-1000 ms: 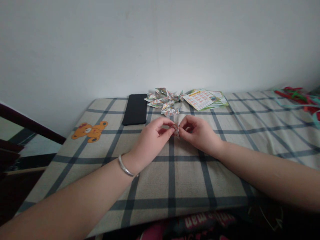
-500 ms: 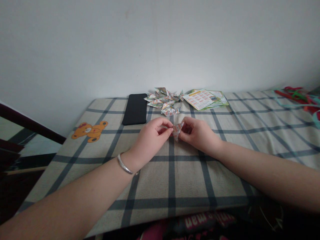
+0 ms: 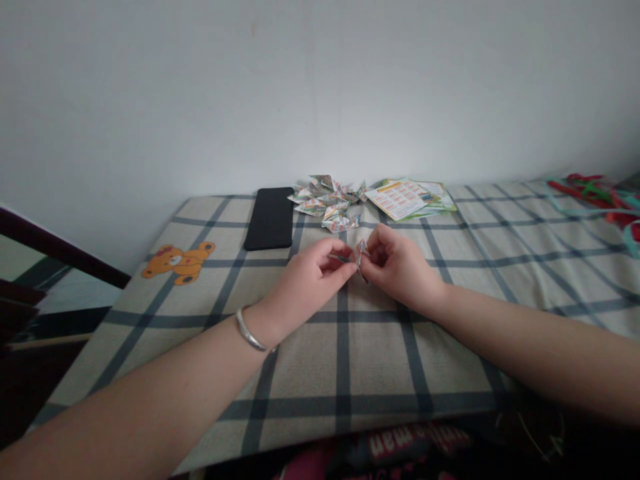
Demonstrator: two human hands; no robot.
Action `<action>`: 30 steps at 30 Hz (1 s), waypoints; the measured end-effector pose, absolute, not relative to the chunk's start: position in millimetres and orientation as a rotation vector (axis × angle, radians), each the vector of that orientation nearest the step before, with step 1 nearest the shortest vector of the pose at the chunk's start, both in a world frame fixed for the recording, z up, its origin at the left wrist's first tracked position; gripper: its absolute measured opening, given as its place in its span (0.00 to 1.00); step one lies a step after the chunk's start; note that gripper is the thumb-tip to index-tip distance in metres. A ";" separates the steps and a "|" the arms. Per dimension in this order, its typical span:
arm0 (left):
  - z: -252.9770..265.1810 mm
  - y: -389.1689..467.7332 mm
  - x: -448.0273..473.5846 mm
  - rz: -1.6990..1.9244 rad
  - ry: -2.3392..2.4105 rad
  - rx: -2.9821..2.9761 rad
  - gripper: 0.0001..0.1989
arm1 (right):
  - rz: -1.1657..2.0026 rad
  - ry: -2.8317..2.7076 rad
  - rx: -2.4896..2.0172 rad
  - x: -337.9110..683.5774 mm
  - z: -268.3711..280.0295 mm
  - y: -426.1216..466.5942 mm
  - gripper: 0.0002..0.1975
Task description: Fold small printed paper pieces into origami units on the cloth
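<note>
A small folded piece of printed paper (image 3: 360,253) is pinched between my two hands, just above the checked cloth. My left hand (image 3: 320,270), with a silver bangle at the wrist, grips its left side between thumb and forefinger. On the other side, my right hand (image 3: 400,267) holds the paper with thumb and curled fingers. Part of the paper is hidden behind the fingertips. Beyond my hands lie several folded paper cranes (image 3: 335,219) made from similar printed paper.
A black phone (image 3: 270,219) lies left of the folded papers. Printed sheets (image 3: 400,199) are stacked to their right, near the wall. A bear cutout (image 3: 180,263) lies at the left on the checked tablecloth (image 3: 300,373). Red and green ribbons (image 3: 595,193) bunch up far right.
The folded paper has turned and shifted slightly right and up. My left fingertips moved right with it, and my right hand rose a little.
</note>
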State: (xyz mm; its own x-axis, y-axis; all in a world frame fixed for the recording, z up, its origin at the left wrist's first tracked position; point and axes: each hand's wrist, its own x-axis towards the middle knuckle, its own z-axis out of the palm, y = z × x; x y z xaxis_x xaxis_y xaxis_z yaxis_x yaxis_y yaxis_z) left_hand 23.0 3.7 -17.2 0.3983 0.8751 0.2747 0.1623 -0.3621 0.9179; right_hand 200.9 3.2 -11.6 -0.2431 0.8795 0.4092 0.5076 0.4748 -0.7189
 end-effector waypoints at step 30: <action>-15.1 16.9 7.5 0.960 1.084 2.174 0.11 | 0.630 -2.097 -1.171 208.8 -6.1 9.4 0.03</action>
